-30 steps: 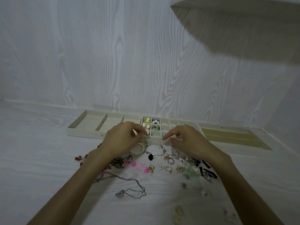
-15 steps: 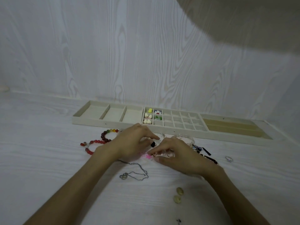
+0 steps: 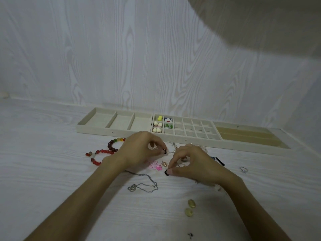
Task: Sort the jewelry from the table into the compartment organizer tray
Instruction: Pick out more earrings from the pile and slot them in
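Note:
A long beige organizer tray (image 3: 114, 132) lies by the wall. Its small left cells hold yellow, white, blue and green pieces (image 3: 159, 126). My left hand (image 3: 139, 150) pinches a small black piece (image 3: 164, 151) between thumb and forefinger. My right hand (image 3: 189, 164) pinches a second small black piece (image 3: 167, 172) just above the table. Loose jewelry lies around both hands: a red bead bracelet (image 3: 106, 152), pink flower pieces (image 3: 155, 165), a gold earring (image 3: 164, 164), a ring (image 3: 181, 165), a silver chain necklace (image 3: 142, 186).
Two pale oval earrings (image 3: 190, 206) lie near the front. A silver ring (image 3: 243, 169) sits alone to the right. Black stick pieces (image 3: 219, 160) and a clear bead bracelet (image 3: 199, 146) lie behind my right hand. A small dark bit (image 3: 190, 235) rests at the bottom edge.
Both hands came back from the tray's edge to the jewelry pile. Each hand has taken hold of a small black piece, and the right hand has drawn toward me.

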A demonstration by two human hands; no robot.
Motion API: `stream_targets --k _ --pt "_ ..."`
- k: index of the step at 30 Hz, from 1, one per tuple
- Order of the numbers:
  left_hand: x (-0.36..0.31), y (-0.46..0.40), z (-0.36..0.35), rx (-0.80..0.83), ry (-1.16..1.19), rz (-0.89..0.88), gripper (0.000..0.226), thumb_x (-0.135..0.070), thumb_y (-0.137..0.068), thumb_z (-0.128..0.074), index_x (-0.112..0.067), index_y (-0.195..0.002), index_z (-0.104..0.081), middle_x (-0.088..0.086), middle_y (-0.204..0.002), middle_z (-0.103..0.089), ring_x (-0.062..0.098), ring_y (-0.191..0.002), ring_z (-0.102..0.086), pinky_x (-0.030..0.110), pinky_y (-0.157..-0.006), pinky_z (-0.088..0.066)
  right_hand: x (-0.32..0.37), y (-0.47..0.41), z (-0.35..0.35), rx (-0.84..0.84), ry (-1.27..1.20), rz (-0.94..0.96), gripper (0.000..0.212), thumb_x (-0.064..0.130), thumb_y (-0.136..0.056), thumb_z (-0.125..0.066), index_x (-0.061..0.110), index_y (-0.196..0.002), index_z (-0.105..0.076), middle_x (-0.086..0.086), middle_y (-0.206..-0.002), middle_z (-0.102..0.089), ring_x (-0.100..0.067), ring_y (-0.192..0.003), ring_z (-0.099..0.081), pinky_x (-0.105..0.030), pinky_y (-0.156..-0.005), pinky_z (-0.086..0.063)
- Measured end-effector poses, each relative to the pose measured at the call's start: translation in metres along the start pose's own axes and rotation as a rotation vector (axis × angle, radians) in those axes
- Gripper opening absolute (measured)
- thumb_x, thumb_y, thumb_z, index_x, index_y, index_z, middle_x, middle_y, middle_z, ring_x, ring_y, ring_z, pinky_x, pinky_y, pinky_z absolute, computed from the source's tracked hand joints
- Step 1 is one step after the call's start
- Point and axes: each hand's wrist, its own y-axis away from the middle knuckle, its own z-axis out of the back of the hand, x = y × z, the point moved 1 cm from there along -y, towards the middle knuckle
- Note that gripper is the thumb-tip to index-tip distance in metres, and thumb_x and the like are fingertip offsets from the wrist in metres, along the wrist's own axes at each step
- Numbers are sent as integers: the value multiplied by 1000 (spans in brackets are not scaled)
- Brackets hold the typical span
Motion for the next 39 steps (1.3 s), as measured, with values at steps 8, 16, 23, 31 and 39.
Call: stream_targets --k 8,16,23,31,39 --pt "-2 -2 6 -3 384 30 10 -22 -84 -71 -26 -92 -75 -12 -87 -74 -1 -84 -66 23 -83 -53 -5 -4 1 -228 -27 -76 8 38 -81 -70 33 -85 -74 11 -81 -66 -4 -77 -57 -18 -68 -47" --pt "-14 -6 9 -38 474 35 10 -22 -82 -73 -21 -92 -74 -4 -78 -75 -6 -85 -66 13 -91 -43 -4 -10 2 -491 -89 -49 14 31 -80 -72 42 -76 -66 14 -75 -66 -8 -69 -57 -32 -66 -53" --pt "-28 -53 28 35 326 -69 9 -26 -80 -75 -29 -88 -73 -10 -81 -74 -4 -83 -67 33 -90 -51 -8 -21 36 -572 -81 -46 13 28 -75 -76 39 -74 -69 14 -77 -67 -5 -70 -57 -17 -64 -47" --pt "29 -99 49 -32 -94 285 24 -42 -89 -59 -29 -107 -69 -7 -107 -69 14 -99 -63 28 -82 -48 -25 -84 97 -462 186 -133 2 32 -79 -73 30 -79 -75 9 -75 -69 -6 -60 -52 -25 -59 -43" --pt "61 -111 21 -35 -116 426 27 -44 -91 -56 -22 -94 -70 -1 -98 -69 21 -88 -66 26 -67 -46 -74 -155 98 -103 421 -291 8 32 -82 -69 36 -77 -72 -6 -91 -73 -23 -86 -64 -35 -74 -50"
